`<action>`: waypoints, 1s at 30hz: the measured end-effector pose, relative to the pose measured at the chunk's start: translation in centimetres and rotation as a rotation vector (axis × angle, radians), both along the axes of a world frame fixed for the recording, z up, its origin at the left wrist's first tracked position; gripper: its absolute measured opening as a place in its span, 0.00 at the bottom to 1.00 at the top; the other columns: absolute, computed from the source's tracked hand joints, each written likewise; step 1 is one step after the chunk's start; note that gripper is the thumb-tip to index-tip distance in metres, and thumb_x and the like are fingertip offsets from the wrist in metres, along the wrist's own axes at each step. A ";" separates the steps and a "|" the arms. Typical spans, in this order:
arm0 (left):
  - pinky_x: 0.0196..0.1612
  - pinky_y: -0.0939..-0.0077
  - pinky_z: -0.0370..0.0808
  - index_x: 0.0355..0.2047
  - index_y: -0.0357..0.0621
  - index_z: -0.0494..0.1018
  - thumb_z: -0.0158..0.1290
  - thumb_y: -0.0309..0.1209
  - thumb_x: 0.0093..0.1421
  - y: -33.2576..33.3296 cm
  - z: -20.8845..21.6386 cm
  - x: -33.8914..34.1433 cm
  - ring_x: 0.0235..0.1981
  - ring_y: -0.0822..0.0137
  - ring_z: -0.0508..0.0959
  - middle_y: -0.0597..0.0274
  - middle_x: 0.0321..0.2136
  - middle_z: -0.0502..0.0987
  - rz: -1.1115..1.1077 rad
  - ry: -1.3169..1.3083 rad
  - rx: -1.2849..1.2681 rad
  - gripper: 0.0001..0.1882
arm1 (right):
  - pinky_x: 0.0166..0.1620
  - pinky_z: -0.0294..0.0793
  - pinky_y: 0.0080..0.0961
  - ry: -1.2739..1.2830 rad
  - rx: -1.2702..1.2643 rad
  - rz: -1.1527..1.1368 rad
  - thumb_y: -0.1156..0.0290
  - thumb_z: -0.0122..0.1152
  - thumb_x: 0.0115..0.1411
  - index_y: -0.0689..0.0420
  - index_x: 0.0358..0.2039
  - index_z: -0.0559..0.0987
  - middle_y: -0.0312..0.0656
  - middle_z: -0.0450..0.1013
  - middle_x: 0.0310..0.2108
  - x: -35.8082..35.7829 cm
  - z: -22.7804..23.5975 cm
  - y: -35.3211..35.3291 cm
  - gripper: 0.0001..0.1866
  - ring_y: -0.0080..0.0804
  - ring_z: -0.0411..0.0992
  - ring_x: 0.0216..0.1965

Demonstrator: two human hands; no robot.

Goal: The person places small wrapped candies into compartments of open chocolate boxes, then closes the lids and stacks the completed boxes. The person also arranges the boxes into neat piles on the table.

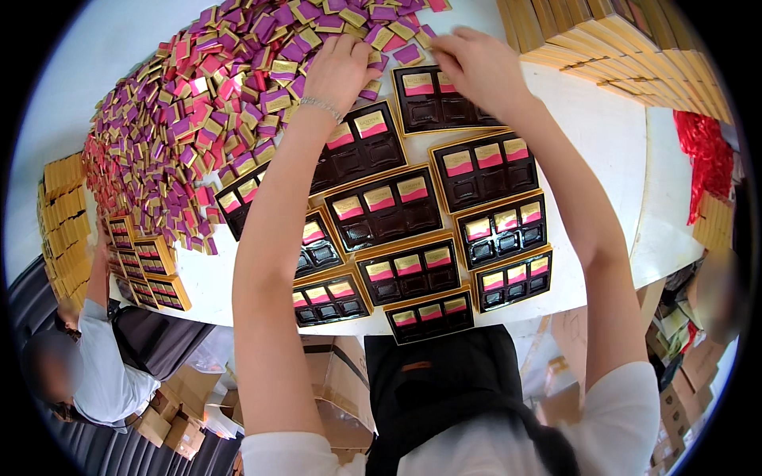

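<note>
My left hand [340, 73] reaches over the near edge of a large heap of foil-wrapped chocolate squares [230, 103] in gold, purple and pink. Its fingers curl down onto the squares, and whatever they hold is hidden beneath. Beside the heap, my right hand [480, 70] has thumb and fingers drawn together at the far end of a dark chocolate tray [421, 115]; I cannot make out what is in them. Below both hands stand several gold-rimmed trays [382, 208], with pink-and-gold squares in their far rows and bare dark hollows in the near rows. My left forearm covers part of some trays.
Tall stacks of gold boxes [627, 47] stand at the far right of the white table [591, 143], near red ribbon [702, 159]. At left, another person [103, 357] sits by more filled trays [147, 262] and stacked gold boxes [67, 214]. Cardboard boxes [178, 397] lie below.
</note>
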State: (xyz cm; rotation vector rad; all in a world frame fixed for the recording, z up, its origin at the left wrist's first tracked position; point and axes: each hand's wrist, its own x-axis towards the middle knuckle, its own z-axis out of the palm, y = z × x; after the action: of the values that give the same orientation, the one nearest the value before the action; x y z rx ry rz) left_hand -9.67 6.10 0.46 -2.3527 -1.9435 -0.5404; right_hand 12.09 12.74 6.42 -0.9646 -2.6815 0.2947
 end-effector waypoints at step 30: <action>0.53 0.61 0.70 0.47 0.42 0.75 0.52 0.27 0.52 -8.5 1.3 10.1 0.47 0.62 0.77 0.60 0.48 0.77 -0.079 0.052 -0.066 0.19 | 0.57 0.64 0.45 0.021 0.101 0.013 0.72 0.56 0.53 0.61 0.46 0.76 0.44 0.70 0.44 6.0 -4.8 -8.3 0.18 0.39 0.68 0.48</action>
State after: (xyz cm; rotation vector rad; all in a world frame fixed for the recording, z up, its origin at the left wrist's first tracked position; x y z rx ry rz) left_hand 0.44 -2.38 1.76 -2.4655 -1.8822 -0.4203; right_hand 18.10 4.46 1.62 -0.9097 -2.6565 0.1696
